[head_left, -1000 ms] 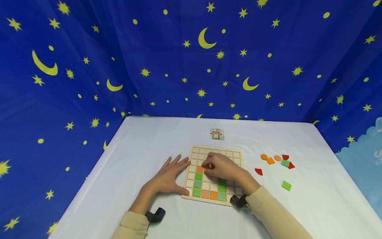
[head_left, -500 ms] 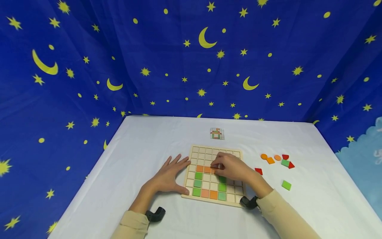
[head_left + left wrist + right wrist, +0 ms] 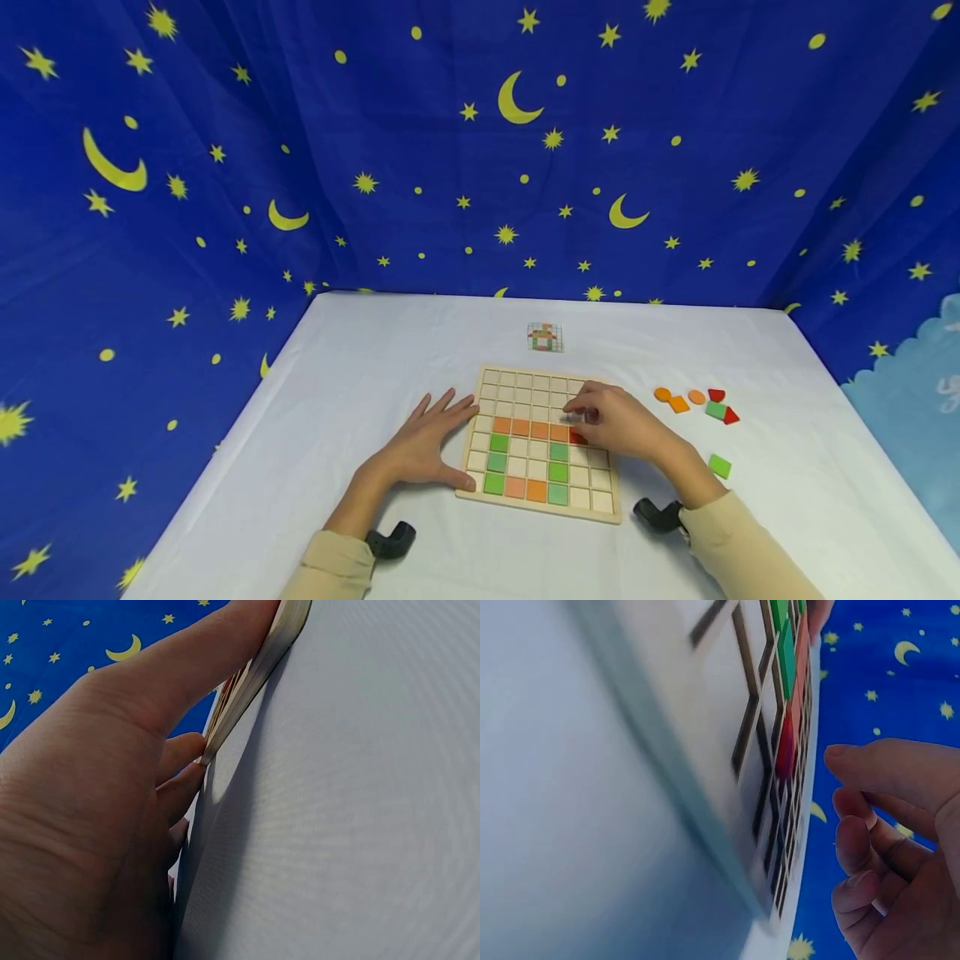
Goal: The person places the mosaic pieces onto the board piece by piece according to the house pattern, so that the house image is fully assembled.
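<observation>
My left hand [image 3: 426, 442] lies with spread fingers beside the wooden grid board [image 3: 538, 510], its thumb and fingertips touching the left edge. In the left wrist view, the hand [image 3: 97, 765] meets the side of the board [image 3: 251, 686]. Over the board's right side hovers my right hand [image 3: 618, 419], fingers loosely bent. Close to its fingertips a red piece [image 3: 576, 436], partly covered, ends a row of orange tiles [image 3: 539, 430]. The right wrist view shows that red piece [image 3: 784, 746] in a cell, apart from the right hand [image 3: 900, 840], which holds nothing visible. Green tiles [image 3: 558, 472] form two columns below.
A small pattern card [image 3: 544, 337] lies behind the board. Loose pieces lie to the right: an orange circle [image 3: 662, 394], an orange square [image 3: 678, 404], a red triangle [image 3: 731, 415], a green tile [image 3: 719, 466] and others. A blue star-patterned cloth [image 3: 420, 150] stands around the white table [image 3: 360, 350].
My right hand has moved rightward along the orange row, uncovering orange tiles and part of the red piece. The loose red piece right of the board is now out of sight near my arm.
</observation>
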Demonstrator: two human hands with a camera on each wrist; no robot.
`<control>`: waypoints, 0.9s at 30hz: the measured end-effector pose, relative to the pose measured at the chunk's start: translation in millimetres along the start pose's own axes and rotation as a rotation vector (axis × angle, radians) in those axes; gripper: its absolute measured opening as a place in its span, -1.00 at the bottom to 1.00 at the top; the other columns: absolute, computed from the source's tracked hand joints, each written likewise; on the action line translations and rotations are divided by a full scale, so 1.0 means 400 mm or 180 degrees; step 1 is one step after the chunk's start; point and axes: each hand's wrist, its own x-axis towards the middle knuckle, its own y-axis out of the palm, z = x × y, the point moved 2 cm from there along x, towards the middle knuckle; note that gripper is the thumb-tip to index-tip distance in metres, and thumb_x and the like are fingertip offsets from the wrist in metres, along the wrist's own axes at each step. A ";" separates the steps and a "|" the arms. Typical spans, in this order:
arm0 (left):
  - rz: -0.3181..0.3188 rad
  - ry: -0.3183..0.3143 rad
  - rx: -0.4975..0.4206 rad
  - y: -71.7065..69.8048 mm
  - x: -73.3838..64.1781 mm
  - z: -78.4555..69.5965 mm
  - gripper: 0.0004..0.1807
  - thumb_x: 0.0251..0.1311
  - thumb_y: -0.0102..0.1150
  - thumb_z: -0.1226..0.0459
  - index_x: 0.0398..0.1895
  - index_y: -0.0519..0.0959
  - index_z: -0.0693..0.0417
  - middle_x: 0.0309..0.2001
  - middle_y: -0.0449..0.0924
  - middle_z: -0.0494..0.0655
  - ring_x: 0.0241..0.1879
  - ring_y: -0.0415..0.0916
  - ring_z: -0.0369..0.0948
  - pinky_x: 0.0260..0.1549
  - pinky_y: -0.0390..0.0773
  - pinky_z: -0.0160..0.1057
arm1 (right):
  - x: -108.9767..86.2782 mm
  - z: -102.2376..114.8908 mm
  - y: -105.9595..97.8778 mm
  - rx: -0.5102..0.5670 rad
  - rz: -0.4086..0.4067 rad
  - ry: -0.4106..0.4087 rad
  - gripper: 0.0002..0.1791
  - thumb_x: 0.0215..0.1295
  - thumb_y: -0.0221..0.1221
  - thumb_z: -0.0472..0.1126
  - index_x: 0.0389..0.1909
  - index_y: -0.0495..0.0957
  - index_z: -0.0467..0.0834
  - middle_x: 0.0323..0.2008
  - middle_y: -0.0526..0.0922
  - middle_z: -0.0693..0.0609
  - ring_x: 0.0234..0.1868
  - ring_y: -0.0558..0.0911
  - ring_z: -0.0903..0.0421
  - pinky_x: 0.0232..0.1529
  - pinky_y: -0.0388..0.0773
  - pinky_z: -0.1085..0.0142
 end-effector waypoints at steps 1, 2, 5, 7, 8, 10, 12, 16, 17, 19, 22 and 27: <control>0.0001 -0.0004 0.0003 0.001 0.000 0.000 0.31 -0.42 0.25 -0.52 0.49 0.13 -0.16 0.50 -0.05 -0.25 0.48 -0.29 -0.09 0.39 -0.36 0.02 | -0.006 -0.005 -0.003 0.0018 0.0001 0.0041 -0.75 0.14 0.33 -0.22 -0.13 0.70 -0.06 -0.26 0.58 0.15 -0.37 0.49 0.19 -0.36 0.48 0.34; 0.0004 -0.0009 0.0004 0.001 0.000 -0.001 0.31 -0.42 0.24 -0.52 0.49 0.13 -0.16 0.50 -0.05 -0.25 0.48 -0.29 -0.09 0.39 -0.36 0.02 | -0.011 -0.010 -0.005 0.0036 0.0003 0.0091 -0.75 0.14 0.34 -0.22 -0.12 0.70 -0.06 -0.26 0.57 0.15 -0.37 0.50 0.19 -0.36 0.49 0.35; 0.0012 -0.0024 0.0002 0.004 0.000 -0.001 0.31 -0.43 0.24 -0.53 0.49 0.13 -0.16 0.50 -0.05 -0.25 0.48 -0.29 -0.10 0.39 -0.35 0.02 | -0.029 -0.026 -0.011 0.0064 -0.0005 0.0181 -0.74 0.14 0.33 -0.22 -0.11 0.70 -0.08 -0.26 0.58 0.15 -0.36 0.50 0.18 -0.37 0.49 0.35; 0.0018 -0.0034 0.0001 0.004 -0.001 -0.002 0.32 -0.44 0.23 -0.53 0.49 0.13 -0.17 0.50 -0.05 -0.26 0.48 -0.30 -0.11 0.40 -0.36 0.01 | -0.040 -0.036 -0.014 0.0054 -0.0023 0.0220 -0.74 0.13 0.33 -0.23 -0.12 0.70 -0.07 -0.28 0.57 0.16 -0.37 0.50 0.19 -0.39 0.48 0.36; 0.0020 -0.0037 -0.0001 0.005 -0.001 -0.002 0.32 -0.44 0.23 -0.53 0.49 0.13 -0.17 0.50 -0.05 -0.26 0.48 -0.30 -0.11 0.40 -0.36 0.01 | -0.045 -0.040 -0.016 0.0047 -0.0035 0.0241 -0.74 0.13 0.32 -0.23 -0.12 0.70 -0.07 -0.29 0.57 0.16 -0.37 0.50 0.19 -0.40 0.47 0.36; 0.0022 -0.0045 0.0004 0.004 -0.001 -0.001 0.32 -0.45 0.23 -0.54 0.49 0.13 -0.17 0.50 -0.06 -0.27 0.48 -0.30 -0.11 0.40 -0.36 0.01 | -0.055 -0.048 -0.019 0.0030 -0.0060 0.0275 -0.74 0.13 0.32 -0.23 -0.12 0.70 -0.06 -0.31 0.57 0.17 -0.38 0.49 0.19 -0.42 0.46 0.37; 0.0019 -0.0046 -0.0002 0.004 -0.001 -0.001 0.33 -0.45 0.23 -0.54 0.49 0.13 -0.16 0.50 -0.06 -0.27 0.48 -0.30 -0.10 0.39 -0.36 0.01 | -0.064 -0.057 -0.022 0.0018 -0.0086 0.0328 -0.75 0.14 0.32 -0.23 -0.12 0.70 -0.06 -0.32 0.55 0.18 -0.39 0.48 0.19 -0.44 0.45 0.37; 0.0028 -0.0042 0.0008 0.005 -0.001 0.000 0.33 -0.45 0.23 -0.54 0.49 0.13 -0.16 0.50 -0.06 -0.27 0.48 -0.29 -0.10 0.39 -0.36 0.01 | -0.084 -0.075 -0.028 0.0052 -0.0093 0.0458 -0.75 0.15 0.31 -0.23 -0.11 0.70 -0.07 -0.32 0.54 0.18 -0.39 0.46 0.19 -0.45 0.45 0.37; 0.0032 -0.0041 0.0013 0.005 -0.001 0.001 0.33 -0.45 0.23 -0.54 0.49 0.13 -0.16 0.50 -0.06 -0.27 0.48 -0.30 -0.10 0.39 -0.36 0.01 | -0.089 -0.080 -0.030 0.0049 -0.0084 0.0488 -0.75 0.16 0.31 -0.23 -0.11 0.69 -0.07 -0.32 0.54 0.18 -0.38 0.46 0.18 -0.45 0.44 0.37; 0.0040 -0.0043 0.0028 0.005 0.000 0.001 0.33 -0.44 0.22 -0.54 0.50 0.12 -0.17 0.50 -0.07 -0.27 0.48 -0.30 -0.11 0.40 -0.36 0.01 | -0.100 -0.091 -0.035 0.0051 -0.0082 0.0518 -0.74 0.16 0.31 -0.25 -0.10 0.69 -0.09 -0.32 0.53 0.16 -0.38 0.45 0.18 -0.45 0.42 0.37; 0.0040 -0.0041 0.0029 0.003 0.001 0.000 0.32 -0.44 0.23 -0.53 0.50 0.12 -0.17 0.50 -0.07 -0.27 0.48 -0.30 -0.11 0.39 -0.36 0.01 | -0.117 -0.106 -0.045 0.0043 -0.0136 0.0512 -0.74 0.16 0.30 -0.28 -0.09 0.68 -0.11 -0.30 0.54 0.14 -0.38 0.43 0.17 -0.45 0.41 0.37; 0.0034 -0.0040 -0.0001 -0.002 0.001 -0.004 0.32 -0.43 0.26 -0.51 0.49 0.13 -0.15 0.50 -0.06 -0.26 0.48 -0.29 -0.09 0.39 -0.36 0.02 | -0.141 -0.131 -0.059 -0.0009 -0.0217 0.0549 -0.74 0.14 0.32 -0.31 -0.11 0.68 -0.11 -0.32 0.53 0.15 -0.39 0.44 0.20 -0.46 0.43 0.37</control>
